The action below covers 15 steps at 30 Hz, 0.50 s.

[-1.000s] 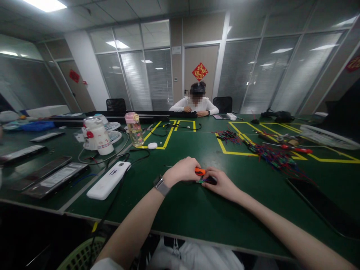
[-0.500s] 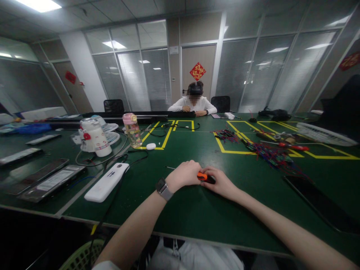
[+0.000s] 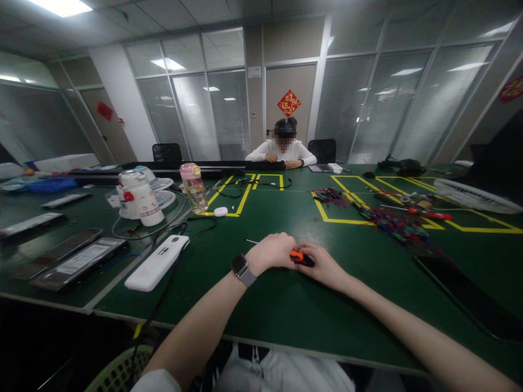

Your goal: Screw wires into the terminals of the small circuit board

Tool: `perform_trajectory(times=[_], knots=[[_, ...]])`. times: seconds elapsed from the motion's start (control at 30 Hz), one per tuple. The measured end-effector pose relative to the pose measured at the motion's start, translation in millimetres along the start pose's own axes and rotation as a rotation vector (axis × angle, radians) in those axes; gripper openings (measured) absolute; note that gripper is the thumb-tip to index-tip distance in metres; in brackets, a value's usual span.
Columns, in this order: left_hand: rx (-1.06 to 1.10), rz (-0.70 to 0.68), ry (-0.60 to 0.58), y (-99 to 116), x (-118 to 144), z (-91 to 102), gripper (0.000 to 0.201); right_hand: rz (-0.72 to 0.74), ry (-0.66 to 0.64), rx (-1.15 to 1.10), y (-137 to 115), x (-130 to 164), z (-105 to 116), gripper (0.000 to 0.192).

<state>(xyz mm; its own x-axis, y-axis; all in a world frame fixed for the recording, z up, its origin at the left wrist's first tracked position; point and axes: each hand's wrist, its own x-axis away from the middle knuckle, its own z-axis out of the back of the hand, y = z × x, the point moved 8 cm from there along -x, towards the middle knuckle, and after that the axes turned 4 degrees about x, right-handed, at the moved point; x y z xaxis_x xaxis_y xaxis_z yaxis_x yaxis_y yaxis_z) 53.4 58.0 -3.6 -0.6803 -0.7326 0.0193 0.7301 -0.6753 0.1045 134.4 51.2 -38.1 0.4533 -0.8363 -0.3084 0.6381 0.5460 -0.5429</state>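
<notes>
My left hand (image 3: 272, 251) is closed in a fist around a screwdriver with an orange and black handle (image 3: 301, 257); its thin metal shaft (image 3: 250, 240) sticks out to the left of the fist. A watch sits on that wrist. My right hand (image 3: 322, 265) rests on the green table (image 3: 286, 305) right beside it, fingers against the handle's black end. Whatever lies under the right hand's fingers is hidden.
A white power bank (image 3: 157, 263) with a cable lies left of my hands. A white jug (image 3: 139, 197), a pink-capped bottle (image 3: 193, 188) and flat dark devices (image 3: 73, 261) stand further left. Coloured wires (image 3: 392, 223) and a red screwdriver (image 3: 429, 214) lie at right. A person (image 3: 285, 149) sits opposite.
My hands have shifted slightly right and closer together on the screwdriver; the small dark part seen under my right fingers a second ago no longer shows.
</notes>
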Motion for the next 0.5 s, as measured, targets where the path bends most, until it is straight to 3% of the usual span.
perform_trajectory(times=[0.27,0.5], knots=[[0.091,0.005,0.006,-6.9,0.0,5.0,0.028,0.006,-0.006,0.002,1.3,-0.5,-1.2,0.015],[0.349,0.076,-0.037,-38.7,7.9,7.3,0.023,0.023,0.016,-0.014,2.8,0.6,-0.5,0.006]])
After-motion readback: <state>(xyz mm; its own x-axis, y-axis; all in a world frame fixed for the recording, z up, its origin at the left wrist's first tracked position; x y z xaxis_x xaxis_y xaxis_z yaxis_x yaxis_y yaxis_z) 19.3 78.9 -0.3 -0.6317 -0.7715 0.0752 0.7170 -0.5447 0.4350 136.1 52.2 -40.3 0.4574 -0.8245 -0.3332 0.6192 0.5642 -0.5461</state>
